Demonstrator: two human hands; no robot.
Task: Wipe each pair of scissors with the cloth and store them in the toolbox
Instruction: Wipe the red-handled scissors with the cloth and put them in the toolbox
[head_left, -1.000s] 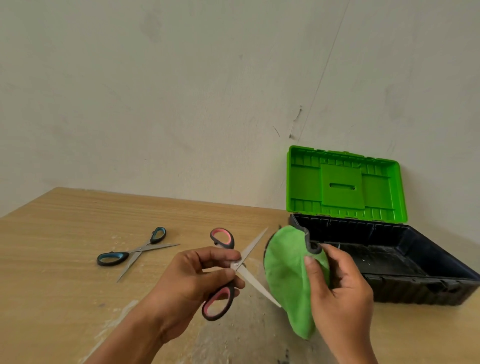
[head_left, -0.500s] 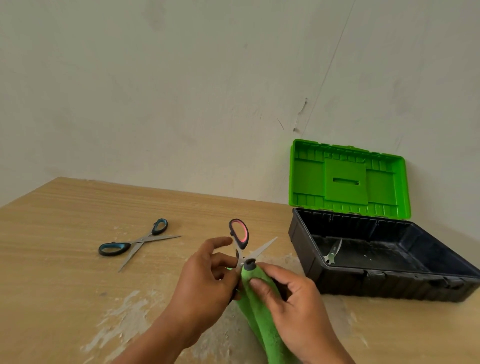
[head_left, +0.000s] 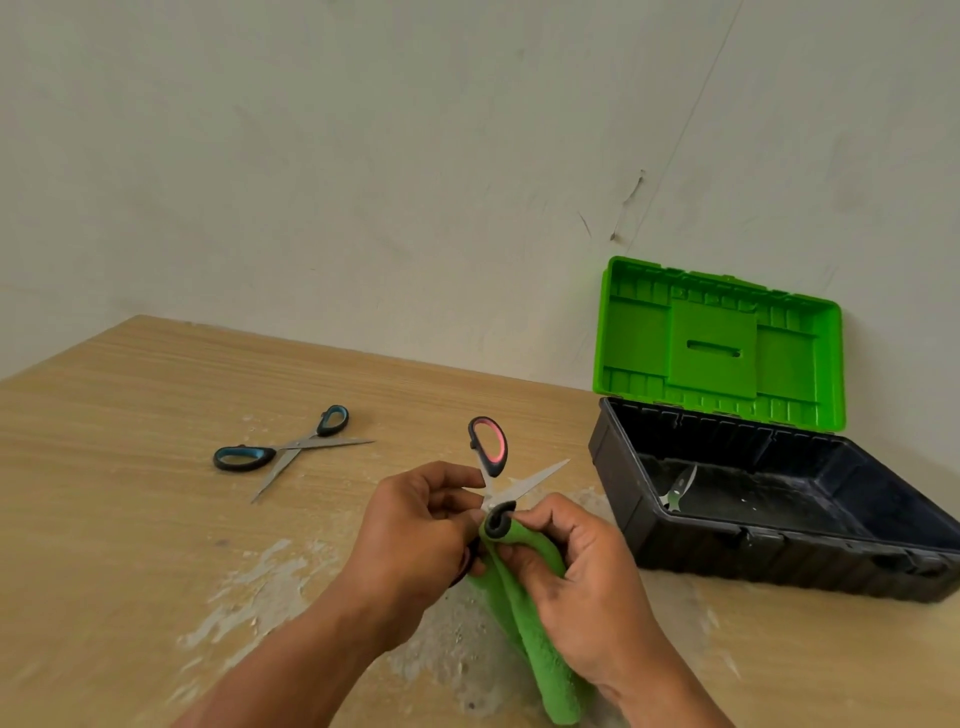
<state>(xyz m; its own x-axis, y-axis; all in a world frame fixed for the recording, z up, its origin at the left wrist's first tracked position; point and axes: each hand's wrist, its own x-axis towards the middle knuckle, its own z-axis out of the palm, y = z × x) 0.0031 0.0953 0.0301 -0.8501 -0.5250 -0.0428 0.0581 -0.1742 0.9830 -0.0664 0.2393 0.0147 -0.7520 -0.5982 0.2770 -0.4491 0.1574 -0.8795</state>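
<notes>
Closest to the camera, the green cloth (head_left: 524, 629) hangs down in a long fold between the two hands, and its lower end reaches the bench (head_left: 130, 519). The right hand (head_left: 587, 587) grips the upper part of the cloth. Its fingers are curled around it, and the thumb and the first finger pinch the dark edge of the cloth at the top, right at the crossing of the blades.

The left hand (head_left: 415, 535) is just beside it, touching the cloth, and it pinches the pink-handled scissors (head_left: 530, 481) with curled fingers. These scissors are held above the bench, open. One handle loop stands up over the left hand and one bare blade points up and to the right, toward the toolbox. The other blade and the second loop are hidden by the hands and the cloth. Under the hands the bench surface is worn, with pale, rough patches.

Farther back on the left, well apart from the hands, the blue-handled scissors (head_left: 291, 451) lie flat on the bench with the blades open.

To the right stands the black toolbox (head_left: 753, 556), open, with its green lid (head_left: 717, 348) upright against the wall (head_left: 363, 156). On the bottom of the box lies one small metal tool (head_left: 678, 488); what it is, I cannot tell.
</notes>
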